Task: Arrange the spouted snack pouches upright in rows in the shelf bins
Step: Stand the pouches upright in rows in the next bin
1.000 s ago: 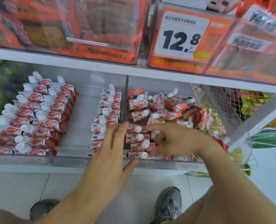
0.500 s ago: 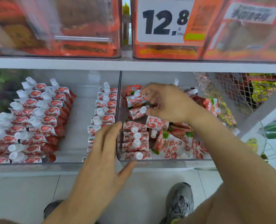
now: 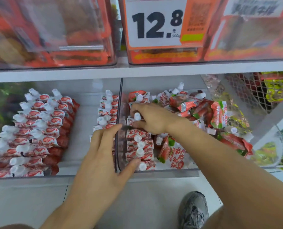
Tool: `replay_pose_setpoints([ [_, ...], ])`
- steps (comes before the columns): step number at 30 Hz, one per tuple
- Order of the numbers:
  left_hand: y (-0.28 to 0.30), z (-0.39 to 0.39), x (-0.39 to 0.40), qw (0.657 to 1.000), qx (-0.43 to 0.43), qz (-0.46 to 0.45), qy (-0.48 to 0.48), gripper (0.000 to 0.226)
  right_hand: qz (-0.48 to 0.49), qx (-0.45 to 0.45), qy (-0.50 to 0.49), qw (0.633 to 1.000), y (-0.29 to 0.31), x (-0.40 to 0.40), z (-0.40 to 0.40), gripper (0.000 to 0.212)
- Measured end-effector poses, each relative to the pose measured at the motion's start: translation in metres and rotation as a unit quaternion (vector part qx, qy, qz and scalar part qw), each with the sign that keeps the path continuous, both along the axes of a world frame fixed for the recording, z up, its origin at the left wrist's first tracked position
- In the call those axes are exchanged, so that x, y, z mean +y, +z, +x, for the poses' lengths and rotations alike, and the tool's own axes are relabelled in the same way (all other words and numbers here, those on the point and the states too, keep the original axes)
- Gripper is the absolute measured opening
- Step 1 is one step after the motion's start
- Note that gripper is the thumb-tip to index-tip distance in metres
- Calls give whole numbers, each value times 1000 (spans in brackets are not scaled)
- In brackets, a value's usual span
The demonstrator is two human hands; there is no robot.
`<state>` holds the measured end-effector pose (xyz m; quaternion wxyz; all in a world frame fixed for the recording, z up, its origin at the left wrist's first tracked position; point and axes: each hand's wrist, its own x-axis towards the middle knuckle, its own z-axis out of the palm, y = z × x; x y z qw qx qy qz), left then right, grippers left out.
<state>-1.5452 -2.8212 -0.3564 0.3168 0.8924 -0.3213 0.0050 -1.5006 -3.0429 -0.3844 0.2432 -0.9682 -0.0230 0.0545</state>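
Clear plastic right bin [image 3: 170,170] fills my view: right hand [image 3: 151,119] curls round a spouted pouch [image 3: 134,119] at the row's 12 o'clock end, against the divider. Left hand [image 3: 102,156] lies flat, fingers straight, thumb touching the front pouch [image 3: 145,165]. Loose pouches [image 3: 203,113] heap at 3 o'clock.

I see an evenly and brightly lit shelf scene with soft, diffuse light and no hard shadows. Pale glare washes over the clear upper bins [image 3: 54,30] and blurs their contents. The price sign [image 3: 155,22] reads sharply in its big digits, though its small print is smeared. Wide-angle distortion bends the shelf edge [image 3: 137,70] and stretches the corners. The left and right margins look soft and out of focus.
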Motion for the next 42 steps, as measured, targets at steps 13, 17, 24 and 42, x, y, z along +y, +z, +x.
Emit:
replay_pose_setpoints([
  [13, 0, 4, -1, 1000, 21, -7, -4, 75, 198, -52, -131, 970, 34, -36, 8, 21],
  [17, 1, 5, 0, 999, 27, -17, -5, 71, 36, -56, -91, 994, 27, -32, 19, 50],
  [24, -3, 5, 1, 999, 31, -18, -12, 71, -40, -80, -67, 994, 10, -25, 30, 18],
  [42, -5, 4, 1, 1000, 12, -26, -11, 69, -4, 18, -116, 993, 43, -43, 35, 29],
])
